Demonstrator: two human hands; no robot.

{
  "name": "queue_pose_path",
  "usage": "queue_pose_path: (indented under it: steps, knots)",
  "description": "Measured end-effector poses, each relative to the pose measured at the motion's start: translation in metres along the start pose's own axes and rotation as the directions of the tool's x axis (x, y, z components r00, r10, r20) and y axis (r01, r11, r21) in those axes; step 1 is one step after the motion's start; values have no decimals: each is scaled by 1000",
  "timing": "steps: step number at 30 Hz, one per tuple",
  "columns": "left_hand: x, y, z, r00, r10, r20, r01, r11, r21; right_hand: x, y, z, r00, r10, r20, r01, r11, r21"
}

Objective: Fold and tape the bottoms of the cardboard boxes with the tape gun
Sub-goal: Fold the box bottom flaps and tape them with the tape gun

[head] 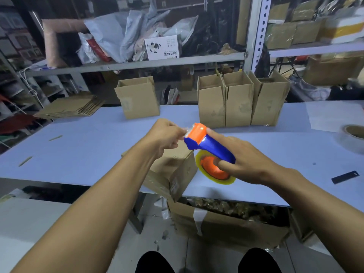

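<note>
My right hand (244, 160) grips the blue and orange tape gun (208, 144), which carries a yellowish tape roll (215, 170), above the table's front edge. My left hand (167, 134) pinches the clear tape end at the gun's orange head. Under both hands a small cardboard box (175, 174) lies on the table, partly hidden by my left forearm and overhanging the front edge. At the back stand a single open box (137, 99) and three open boxes in a row (240, 101).
The pale blue table (78, 146) holds flat cardboard blanks (72, 107) at far left, a spare tape roll (352, 134) at the right edge and a black blade (344, 177). A big carton of scraps (226, 223) sits on the floor. Cluttered shelves stand behind.
</note>
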State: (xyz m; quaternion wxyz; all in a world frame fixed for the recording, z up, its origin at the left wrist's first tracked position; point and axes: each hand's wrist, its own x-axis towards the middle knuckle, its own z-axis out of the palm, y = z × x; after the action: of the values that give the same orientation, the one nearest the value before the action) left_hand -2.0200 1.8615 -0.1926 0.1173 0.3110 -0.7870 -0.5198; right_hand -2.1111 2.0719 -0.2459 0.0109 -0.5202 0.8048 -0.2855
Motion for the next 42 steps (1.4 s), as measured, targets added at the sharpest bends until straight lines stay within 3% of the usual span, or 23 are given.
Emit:
queue_pose_path:
  steps: [2, 8, 15, 19, 23, 24, 28, 30, 33, 35, 37, 39, 42]
  knots:
    - [6, -15, 5, 997, 7, -73, -4, 999, 32, -2, 8, 5, 998, -18, 58, 22, 998, -66]
    - [15, -31, 3, 962, 165, -218, -57, 900, 432, -8, 29, 8, 998, -9, 60, 11, 999, -39]
    - [23, -42, -4, 969, 212, -127, -129, 872, 472, -17, 50, 9, 998, -1, 68, 3, 999, -38]
    - [24, -63, 1, 921, 381, -82, -197, 636, 746, -16, 47, 14, 991, 2, 131, 11, 995, -98]
    - [23, -65, 10, 898, 436, -66, -187, 513, 838, -13, 46, 12, 985, 2, 172, 24, 988, -150]
    - [22, -64, 11, 899, 427, -94, -160, 521, 838, -12, 46, 11, 984, 9, 180, 18, 988, -151]
    - [20, -61, 1, 943, 232, -239, 4, 710, 704, -8, 39, 9, 974, 17, 225, 25, 983, -183]
    - [19, -62, -4, 928, 316, -195, -79, 681, 728, -5, 34, 7, 971, 34, 237, 16, 978, -206]
    - [12, -56, -1, 886, 462, -35, -335, 691, 641, -2, 28, 7, 964, 61, 260, 5, 969, -247]
    - [5, -51, 6, 909, 388, 153, -402, 716, 571, -1, 25, 9, 960, 82, 268, -13, 968, -250]
    - [0, -53, 13, 883, 342, 322, -469, 593, 655, 0, 23, 9, 959, 111, 259, -40, 963, -267]
    - [0, -62, 16, 868, 343, 359, -492, 503, 710, 0, 21, 9, 968, 115, 223, -40, 949, -313]
    - [0, -75, 21, 858, 377, 349, -502, 474, 723, 0, 16, 16, 984, 129, 124, -79, 937, -341]
